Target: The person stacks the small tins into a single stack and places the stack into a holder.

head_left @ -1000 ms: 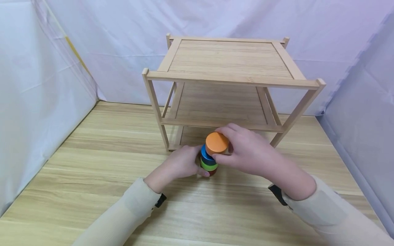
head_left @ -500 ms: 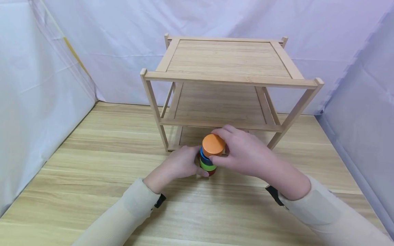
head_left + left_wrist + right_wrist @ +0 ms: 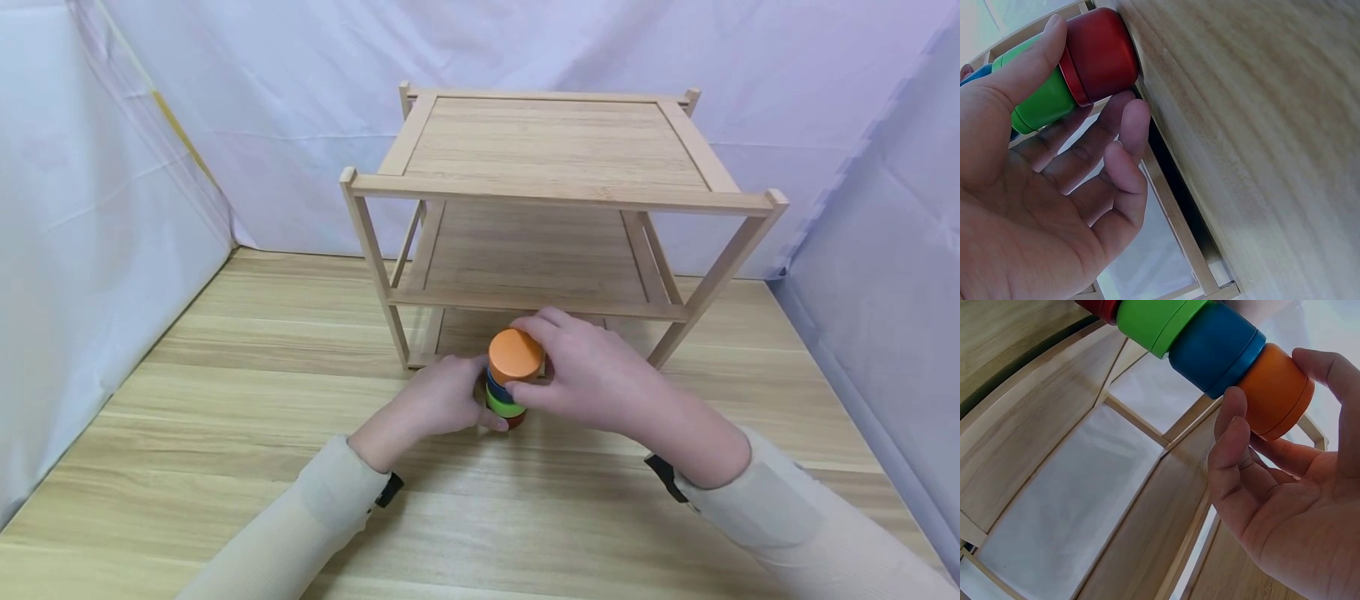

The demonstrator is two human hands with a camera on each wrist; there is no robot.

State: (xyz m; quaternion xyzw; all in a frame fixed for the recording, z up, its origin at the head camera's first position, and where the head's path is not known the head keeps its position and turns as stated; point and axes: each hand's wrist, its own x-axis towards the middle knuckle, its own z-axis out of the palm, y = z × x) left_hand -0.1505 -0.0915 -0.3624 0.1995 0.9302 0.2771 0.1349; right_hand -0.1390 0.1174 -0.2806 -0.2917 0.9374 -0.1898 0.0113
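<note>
A stack of small round metal canisters stands upright on the table before the rack. At the bottom is the red canister [image 3: 1104,51], then the green canister [image 3: 1157,320], the blue canister [image 3: 1216,349] and, on top, the orange canister [image 3: 514,357]. My left hand [image 3: 442,396] steadies the stack low down, its thumb across the green canister with the tip near the red one and fingers curled behind. My right hand [image 3: 596,367] grips the orange canister between thumb and fingers; in the right wrist view it touches the blue one's top.
A wooden rack [image 3: 558,198] with three shelf levels stands right behind the stack, its front rail [image 3: 536,302] close to my right fingers. White cloth [image 3: 300,108] hangs at the back and sides. The wood-grain tabletop [image 3: 247,400] extends around the rack.
My right hand has moved the orange canister slightly left and down, bringing it over the blue one, which it now covers more. The left hand stays at the stack.
</note>
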